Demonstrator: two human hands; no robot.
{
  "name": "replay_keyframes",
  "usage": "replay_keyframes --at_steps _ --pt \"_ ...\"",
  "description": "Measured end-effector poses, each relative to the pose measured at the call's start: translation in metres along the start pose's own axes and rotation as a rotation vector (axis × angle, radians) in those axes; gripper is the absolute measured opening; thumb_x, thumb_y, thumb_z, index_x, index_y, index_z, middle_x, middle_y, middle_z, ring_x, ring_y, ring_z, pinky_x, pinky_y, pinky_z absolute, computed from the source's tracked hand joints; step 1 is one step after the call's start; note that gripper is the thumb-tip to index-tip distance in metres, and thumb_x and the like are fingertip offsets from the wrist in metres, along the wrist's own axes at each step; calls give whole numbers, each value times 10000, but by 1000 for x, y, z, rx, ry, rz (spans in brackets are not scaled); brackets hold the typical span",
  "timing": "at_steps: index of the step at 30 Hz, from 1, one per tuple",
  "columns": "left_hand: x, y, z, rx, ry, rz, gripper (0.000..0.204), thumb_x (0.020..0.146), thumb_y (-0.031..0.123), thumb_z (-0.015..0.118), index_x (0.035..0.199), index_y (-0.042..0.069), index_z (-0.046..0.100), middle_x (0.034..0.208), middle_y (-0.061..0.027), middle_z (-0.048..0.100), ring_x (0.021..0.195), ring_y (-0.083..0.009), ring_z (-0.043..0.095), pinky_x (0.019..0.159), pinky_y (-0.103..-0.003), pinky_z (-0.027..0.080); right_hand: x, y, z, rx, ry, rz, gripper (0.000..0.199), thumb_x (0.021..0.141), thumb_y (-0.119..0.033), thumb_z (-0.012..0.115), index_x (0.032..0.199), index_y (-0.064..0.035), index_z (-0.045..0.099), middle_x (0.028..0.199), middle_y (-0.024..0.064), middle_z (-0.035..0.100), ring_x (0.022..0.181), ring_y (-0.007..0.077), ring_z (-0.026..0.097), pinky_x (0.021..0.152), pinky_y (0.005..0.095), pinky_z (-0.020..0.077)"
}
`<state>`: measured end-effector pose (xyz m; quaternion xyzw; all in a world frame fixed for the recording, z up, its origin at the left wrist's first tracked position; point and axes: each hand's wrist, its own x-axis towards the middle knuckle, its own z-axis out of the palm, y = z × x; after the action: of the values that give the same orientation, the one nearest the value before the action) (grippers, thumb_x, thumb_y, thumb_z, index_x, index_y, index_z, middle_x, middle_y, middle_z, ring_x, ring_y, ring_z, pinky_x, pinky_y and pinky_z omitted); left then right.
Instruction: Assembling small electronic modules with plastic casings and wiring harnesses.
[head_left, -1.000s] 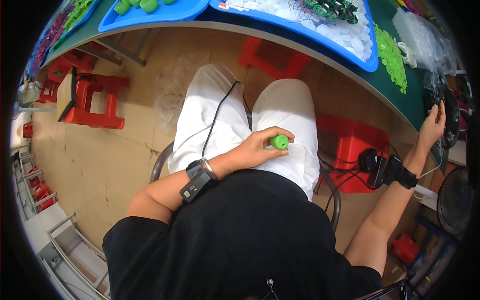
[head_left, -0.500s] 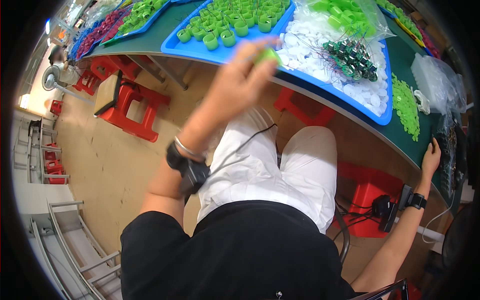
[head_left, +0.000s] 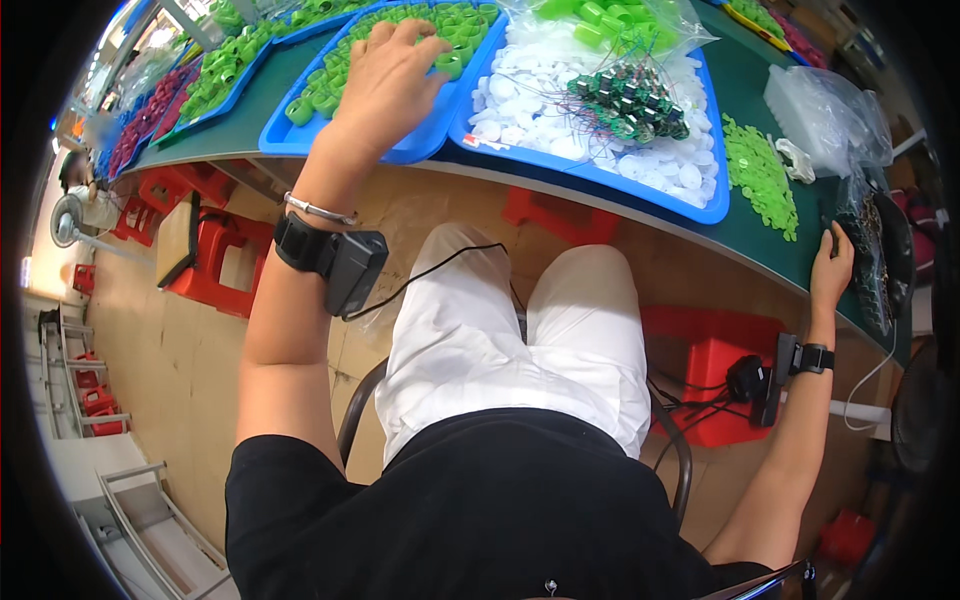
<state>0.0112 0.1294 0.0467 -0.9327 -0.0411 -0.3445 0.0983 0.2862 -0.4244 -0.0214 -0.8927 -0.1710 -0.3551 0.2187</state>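
Note:
My left hand (head_left: 388,85) is above the left blue tray (head_left: 415,150), its fingers spread over small green plastic cups (head_left: 325,97) standing in it. One green cup (head_left: 449,66) is beside its fingertips; what lies beneath the palm is hidden. At the table's right edge rests my right hand (head_left: 832,266), fingers apart and holding nothing visible. Close to it lies a clear bag of dark parts (head_left: 872,250). The right blue tray (head_left: 640,198) holds white plastic discs (head_left: 505,90), a pile of green circuit boards with thin wires (head_left: 630,100), and a bag of green cups (head_left: 610,25).
Small flat green pieces (head_left: 760,180) lie on the green table (head_left: 740,95) near a clear plastic bag (head_left: 825,120). More trays of green cups (head_left: 215,85) and dark red parts (head_left: 155,110) stand at far left. Red stools (head_left: 215,265) and a fan (head_left: 66,220) are around the table.
My left hand has moved left and away from me, over the left tray; the green cup it held is no longer visible in its fingers. My right hand stays at the table edge. The view has shifted.

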Motion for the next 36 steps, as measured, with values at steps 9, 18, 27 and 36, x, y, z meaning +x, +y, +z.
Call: replay_keyframes --at_steps 9,18,27,36 --pt "83 69 36 -522 133 142 176 840 122 612 980 24 653 970 -154 643 935 -335 601 814 -418 474 9 -225 -17 511 -149 -365 199 888 -63 602 1081 -48 650 1075 132 635 1030 270 602 910 336 454" --pt "120 74 91 -395 -176 30 292 861 128 609 1142 52 628 1110 -176 622 1040 -358 586 909 -428 465 4 -282 34 434 -97 -558 155 826 -134 679 950 -41 677 937 94 634 861 274 594 759 365 484" --pt "81 63 57 -469 -176 37 167 844 110 643 992 47 687 889 -131 661 831 -305 649 771 -380 521 2 -264 14 1016 -272 156 173 921 -159 648 1014 -21 697 952 33 651 816 112 649 706 242 513" --pt "73 56 74 -463 -175 145 182 766 66 690 938 22 645 921 -176 628 868 -341 619 765 -417 503 -8 -274 -4 1605 -544 441 146 888 -60 662 1018 -1 636 1061 83 632 962 153 614 885 273 508"
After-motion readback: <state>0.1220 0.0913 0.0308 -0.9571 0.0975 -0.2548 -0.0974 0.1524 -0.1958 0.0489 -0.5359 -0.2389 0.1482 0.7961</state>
